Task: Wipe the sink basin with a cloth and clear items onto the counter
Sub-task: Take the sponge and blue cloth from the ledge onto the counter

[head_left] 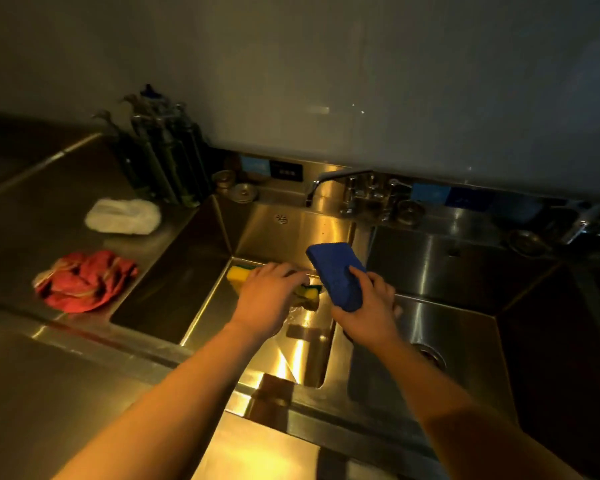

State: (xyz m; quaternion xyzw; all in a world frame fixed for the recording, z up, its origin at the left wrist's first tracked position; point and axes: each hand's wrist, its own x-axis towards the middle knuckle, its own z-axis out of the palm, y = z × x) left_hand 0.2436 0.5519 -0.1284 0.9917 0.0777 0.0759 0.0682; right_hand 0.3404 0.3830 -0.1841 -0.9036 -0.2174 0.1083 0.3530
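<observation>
My right hand (pixel 368 306) grips a folded blue cloth (pixel 336 271) and holds it upright above the divider of the steel sink (pixel 284 233). My left hand (pixel 267 296) reaches down into the left basin, fingers curled over yellow-and-green sponges. One sponge (pixel 236 273) shows to the left of the hand. Another sponge (pixel 309 294) peeks out under the fingertips. I cannot tell whether the fingers have closed on either. The basin floor beneath is wet and shiny.
On the left counter lie a red rag (pixel 84 280) and a white cloth (pixel 123 216). Dark pump bottles (pixel 163 161) stand at the back corner. A faucet (pixel 340 183) overhangs the basin. The right basin has a drain (pixel 430 355).
</observation>
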